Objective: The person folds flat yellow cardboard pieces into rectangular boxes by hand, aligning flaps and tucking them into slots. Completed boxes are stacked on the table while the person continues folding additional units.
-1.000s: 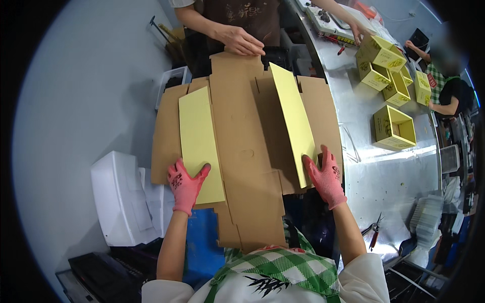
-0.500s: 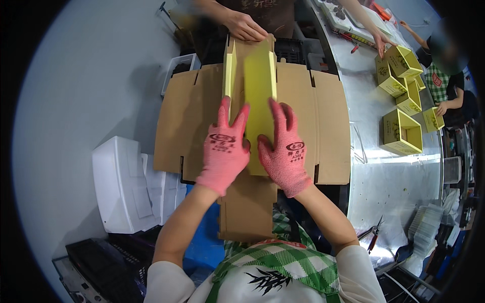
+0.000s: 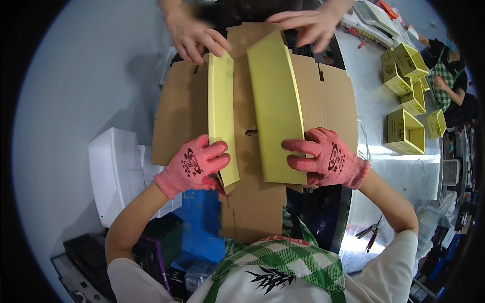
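In front of me lies a large slotted brown cardboard blank [image 3: 184, 108]. Two long yellow cardboard panels stand tilted over its middle: a narrower left panel [image 3: 221, 96] and a wider right panel [image 3: 277, 116]. Pink-gloved, my left hand [image 3: 192, 164] is closed on the near end of the left panel, fingers on its face. My right hand [image 3: 328, 159], in a matching glove, grips the near outer edge of the right panel; its thumb is mostly hidden. Across from me, one hand of a co-worker [image 3: 194, 38] is at the left panel's far end; the other hand [image 3: 313, 22], blurred, hovers by the right panel's far end.
On the right runs a metal table [image 3: 371, 194] with several yellow open boxes [image 3: 408, 136] and red-handled pliers [image 3: 374, 235]. A white plastic container [image 3: 117, 174] stands at left. Another person in a checked apron [image 3: 444, 86] is at far right.
My hands have moved apart from the middle to the panels' near ends. The yellow panels are spread wider and show more face. The co-worker's hands have come to the far ends.
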`<state>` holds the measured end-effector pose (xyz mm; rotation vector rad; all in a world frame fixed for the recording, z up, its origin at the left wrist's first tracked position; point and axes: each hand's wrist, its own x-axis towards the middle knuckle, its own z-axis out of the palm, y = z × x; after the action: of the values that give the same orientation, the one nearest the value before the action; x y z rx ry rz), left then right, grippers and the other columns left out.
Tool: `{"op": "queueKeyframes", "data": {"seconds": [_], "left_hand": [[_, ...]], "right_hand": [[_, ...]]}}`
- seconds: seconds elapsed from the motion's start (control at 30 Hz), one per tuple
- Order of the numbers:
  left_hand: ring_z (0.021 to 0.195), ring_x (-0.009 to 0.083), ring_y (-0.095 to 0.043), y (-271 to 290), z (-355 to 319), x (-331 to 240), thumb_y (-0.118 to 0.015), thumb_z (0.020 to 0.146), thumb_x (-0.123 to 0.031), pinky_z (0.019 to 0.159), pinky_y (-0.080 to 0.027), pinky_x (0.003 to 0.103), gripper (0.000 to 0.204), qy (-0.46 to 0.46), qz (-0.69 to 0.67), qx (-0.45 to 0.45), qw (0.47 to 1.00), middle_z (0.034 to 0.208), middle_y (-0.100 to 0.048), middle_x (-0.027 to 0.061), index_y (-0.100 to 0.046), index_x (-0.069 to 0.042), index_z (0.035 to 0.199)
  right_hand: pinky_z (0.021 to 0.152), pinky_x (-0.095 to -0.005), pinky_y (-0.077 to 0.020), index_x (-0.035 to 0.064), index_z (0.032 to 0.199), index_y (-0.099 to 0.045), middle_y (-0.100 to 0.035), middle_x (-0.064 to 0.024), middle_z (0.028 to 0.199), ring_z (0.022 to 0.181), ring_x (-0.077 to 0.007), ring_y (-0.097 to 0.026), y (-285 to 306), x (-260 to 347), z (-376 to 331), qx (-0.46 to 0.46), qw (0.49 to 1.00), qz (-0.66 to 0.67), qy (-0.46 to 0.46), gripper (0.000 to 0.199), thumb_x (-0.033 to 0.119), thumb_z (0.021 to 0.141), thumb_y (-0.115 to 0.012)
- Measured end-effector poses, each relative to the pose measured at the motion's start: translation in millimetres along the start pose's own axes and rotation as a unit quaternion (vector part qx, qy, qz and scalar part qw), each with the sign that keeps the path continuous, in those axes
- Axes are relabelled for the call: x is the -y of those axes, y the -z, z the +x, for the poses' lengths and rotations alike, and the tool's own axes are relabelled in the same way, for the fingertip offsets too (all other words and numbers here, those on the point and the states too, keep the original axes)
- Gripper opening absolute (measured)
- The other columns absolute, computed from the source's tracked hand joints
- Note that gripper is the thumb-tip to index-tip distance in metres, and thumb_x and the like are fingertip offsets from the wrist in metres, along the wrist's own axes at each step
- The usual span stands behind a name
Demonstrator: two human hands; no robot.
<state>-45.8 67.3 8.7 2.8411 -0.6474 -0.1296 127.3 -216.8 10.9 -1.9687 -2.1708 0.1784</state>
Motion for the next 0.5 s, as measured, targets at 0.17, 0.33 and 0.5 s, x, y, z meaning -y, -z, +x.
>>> {"op": "queueKeyframes", "data": {"seconds": [0.17, 0.33, 0.5], "left_hand": [[0.058, 0.0248, -0.051, -36, 6, -2, -0.082, 0.060, -0.035, 0.054, -0.043, 0.035, 0.039, 0.147, -0.015, -0.289, 0.946, 0.071, -0.051, 0.0038, -0.055, -0.008, 0.071], [0.067, 0.0231, -0.053, -39, 52, -44, -0.079, 0.064, -0.036, 0.058, -0.044, 0.035, 0.055, 0.243, 0.084, -0.244, 0.935, 0.081, -0.053, 0.0017, -0.063, -0.018, 0.114], [0.072, 0.0225, -0.056, -28, 66, -28, -0.079, 0.060, -0.036, 0.063, -0.048, 0.033, 0.057, 0.240, 0.089, -0.174, 0.951, 0.087, -0.055, 0.0008, -0.064, -0.019, 0.112]], "right_hand": [[0.060, -0.0357, -0.0453, 0.0116, 0.077, -0.056, -0.059, 0.0014, 0.083, 0.066, -0.0238, -0.051, -24, -14, -16, -0.222, 0.963, 0.091, -0.127, 0.038, 0.041, 0.063, -0.075], [0.064, -0.0370, -0.0423, 0.0163, 0.079, -0.059, -0.056, 0.0001, 0.079, 0.073, -0.0215, -0.053, -37, 15, 42, -0.184, 0.948, -0.092, -0.241, 0.031, 0.045, 0.071, -0.070], [0.069, -0.0378, -0.0413, 0.0153, 0.089, -0.061, -0.054, -0.0022, 0.081, 0.076, -0.0235, -0.054, -30, 13, 52, -0.158, 0.957, -0.093, -0.225, 0.034, 0.047, 0.078, -0.062]]}}
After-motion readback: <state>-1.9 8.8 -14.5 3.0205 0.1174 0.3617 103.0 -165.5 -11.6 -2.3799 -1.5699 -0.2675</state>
